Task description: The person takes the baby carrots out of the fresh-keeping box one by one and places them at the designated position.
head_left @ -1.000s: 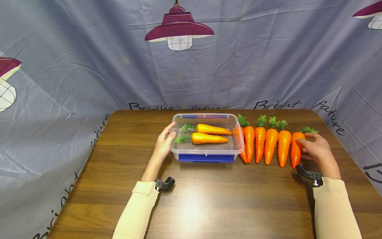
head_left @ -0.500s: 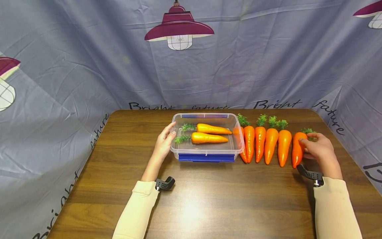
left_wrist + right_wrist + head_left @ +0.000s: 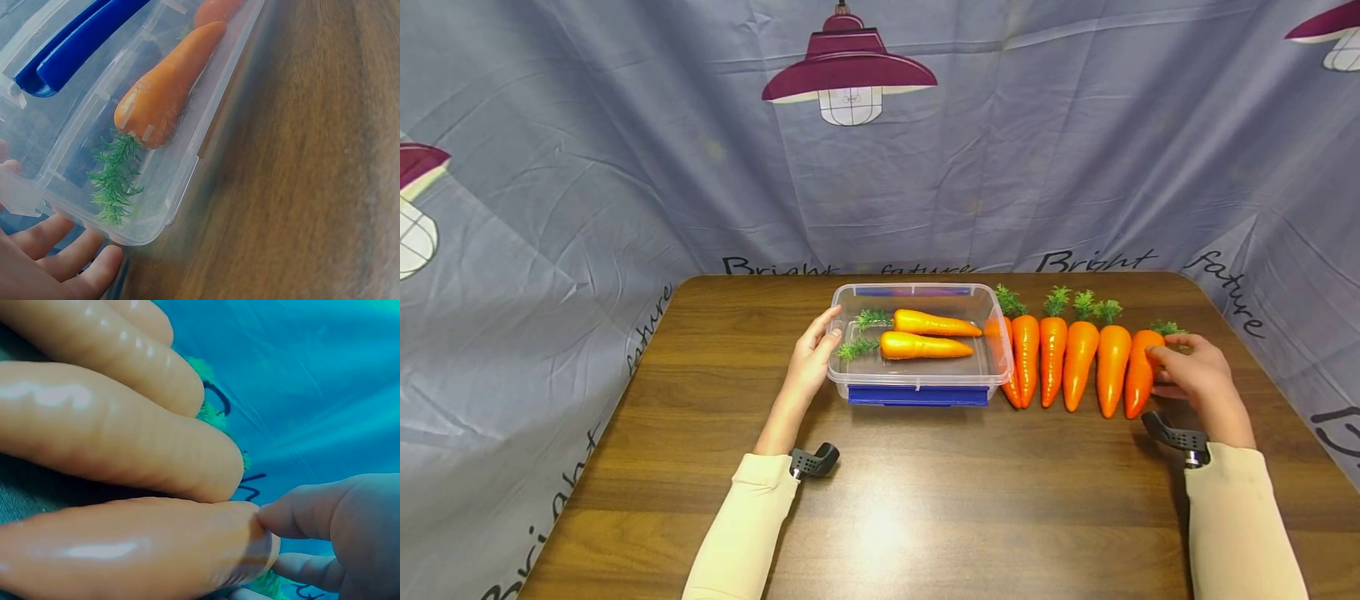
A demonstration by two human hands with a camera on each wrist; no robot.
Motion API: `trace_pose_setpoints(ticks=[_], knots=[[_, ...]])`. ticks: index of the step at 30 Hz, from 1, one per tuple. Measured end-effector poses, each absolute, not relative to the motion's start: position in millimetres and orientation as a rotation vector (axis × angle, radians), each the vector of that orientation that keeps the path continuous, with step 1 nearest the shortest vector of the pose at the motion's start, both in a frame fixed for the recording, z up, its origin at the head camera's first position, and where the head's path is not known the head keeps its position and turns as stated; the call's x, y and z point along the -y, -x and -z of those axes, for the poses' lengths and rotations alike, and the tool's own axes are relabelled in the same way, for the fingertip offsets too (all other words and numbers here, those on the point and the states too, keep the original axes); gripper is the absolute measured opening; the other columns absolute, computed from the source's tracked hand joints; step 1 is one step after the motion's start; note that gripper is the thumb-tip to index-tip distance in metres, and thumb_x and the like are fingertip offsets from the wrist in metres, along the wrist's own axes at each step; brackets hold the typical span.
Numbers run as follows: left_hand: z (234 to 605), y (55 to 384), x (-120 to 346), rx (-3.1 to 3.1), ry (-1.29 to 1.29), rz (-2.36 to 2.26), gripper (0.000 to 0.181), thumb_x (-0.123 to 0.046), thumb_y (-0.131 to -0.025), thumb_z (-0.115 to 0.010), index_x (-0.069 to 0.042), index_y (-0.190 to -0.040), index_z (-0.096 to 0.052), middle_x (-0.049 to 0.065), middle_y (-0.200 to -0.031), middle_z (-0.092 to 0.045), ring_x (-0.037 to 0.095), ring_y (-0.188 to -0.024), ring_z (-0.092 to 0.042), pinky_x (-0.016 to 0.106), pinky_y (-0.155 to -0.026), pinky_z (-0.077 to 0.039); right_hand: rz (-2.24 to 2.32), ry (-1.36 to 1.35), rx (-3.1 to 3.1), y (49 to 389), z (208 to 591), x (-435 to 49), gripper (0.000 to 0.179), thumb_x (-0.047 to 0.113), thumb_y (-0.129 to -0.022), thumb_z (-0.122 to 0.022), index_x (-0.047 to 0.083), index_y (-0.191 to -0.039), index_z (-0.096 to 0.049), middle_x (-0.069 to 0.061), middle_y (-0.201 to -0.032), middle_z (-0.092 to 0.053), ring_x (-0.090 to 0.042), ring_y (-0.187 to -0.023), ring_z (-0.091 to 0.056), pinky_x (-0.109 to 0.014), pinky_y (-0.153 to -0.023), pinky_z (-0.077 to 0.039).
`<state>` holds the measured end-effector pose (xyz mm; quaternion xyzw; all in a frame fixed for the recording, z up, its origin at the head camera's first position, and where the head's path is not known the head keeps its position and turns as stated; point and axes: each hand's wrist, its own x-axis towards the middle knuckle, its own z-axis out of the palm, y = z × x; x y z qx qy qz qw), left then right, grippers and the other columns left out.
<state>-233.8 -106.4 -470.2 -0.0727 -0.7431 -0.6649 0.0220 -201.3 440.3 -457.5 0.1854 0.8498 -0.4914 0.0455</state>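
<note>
In the head view, a clear plastic container (image 3: 917,382) with blue latches holds two orange toy carrots lying crosswise, leafy tops to the left. My left hand (image 3: 811,354) rests against the container's left end; the left wrist view shows its fingers (image 3: 94,269) at the outer wall by a corner. At the right end of a row of toy carrots, my right hand (image 3: 1198,375) pinches the thick end of the last carrot (image 3: 1140,379). The right wrist view has thumb and finger on that carrot (image 3: 125,550). Part of its green top is behind the hand.
Several other carrots (image 3: 1078,367) lie side by side, tips toward me, between the container and the right hand. The leftmost sits partly behind the container's wall. A grey printed curtain (image 3: 880,200) hangs behind the wooden table (image 3: 925,500).
The held carrot first shifted slightly right, then came back left with my right hand, closer to its neighbour in the row. My left hand and the container have stayed put.
</note>
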Motion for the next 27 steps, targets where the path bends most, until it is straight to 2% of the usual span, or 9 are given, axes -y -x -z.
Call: trace_pose_setpoints(ticks=[7,14,23,25,27], knots=[[469.1,234.6,104.7,2.295,0.221,2.052,0.047,-0.008,-0.105,-0.046,-0.003,-0.151,-0.045,0.019,-0.165,-0.033,0.038,-0.154,-0.029,0.054,-0.126,-0.028,1.452,-0.621,-2.644,201.0,451.7,-442.6,0.076,0.031,-0.103,-0.048,-0.016,-0.152,-0.014,-0.039,-0.125,-0.043,0.000,-0.064,-0.062,-0.035,-0.062,-0.064],[467.6,233.3,105.0,2.313,0.218,2.044,0.047,-0.010,-0.106,-0.045,-0.006,-0.152,-0.045,0.017,-0.166,-0.032,0.037,-0.155,-0.027,0.054,-0.126,-0.027,1.271,-0.693,-2.842,202.6,437.0,-436.9,0.075,0.038,-0.101,-0.050,-0.013,-0.152,-0.027,-0.039,-0.126,-0.047,0.001,-0.057,-0.058,-0.030,-0.053,-0.061],[468.5,231.0,107.4,2.340,0.203,2.045,0.048,-0.011,-0.106,-0.046,-0.008,-0.153,-0.044,0.015,-0.166,-0.033,0.038,-0.156,-0.025,0.054,-0.127,-0.026,1.297,-0.426,-2.946,205.3,398.1,-377.6,0.069,0.038,-0.101,-0.054,-0.007,-0.150,-0.037,-0.036,-0.131,-0.053,0.010,-0.064,-0.052,-0.020,-0.054,-0.056],[468.9,231.1,108.1,2.347,0.201,2.047,0.048,-0.012,-0.106,-0.046,-0.009,-0.154,-0.044,0.015,-0.167,-0.031,0.038,-0.157,-0.023,0.054,-0.127,-0.024,1.307,-0.311,-2.960,208.6,388.7,-356.5,0.065,0.038,-0.101,-0.056,-0.003,-0.149,-0.040,-0.033,-0.129,-0.057,0.009,-0.068,-0.054,-0.019,-0.057,-0.056],[468.3,230.9,108.3,2.354,0.200,2.045,0.048,-0.013,-0.107,-0.046,-0.009,-0.154,-0.043,0.014,-0.167,-0.030,0.039,-0.157,-0.021,0.055,-0.127,-0.023,1.277,-0.180,-2.988,212.7,379.5,-333.7,0.061,0.036,-0.100,-0.058,0.000,-0.148,-0.044,-0.030,-0.127,-0.060,0.001,-0.077,-0.060,-0.018,-0.060,-0.055]])
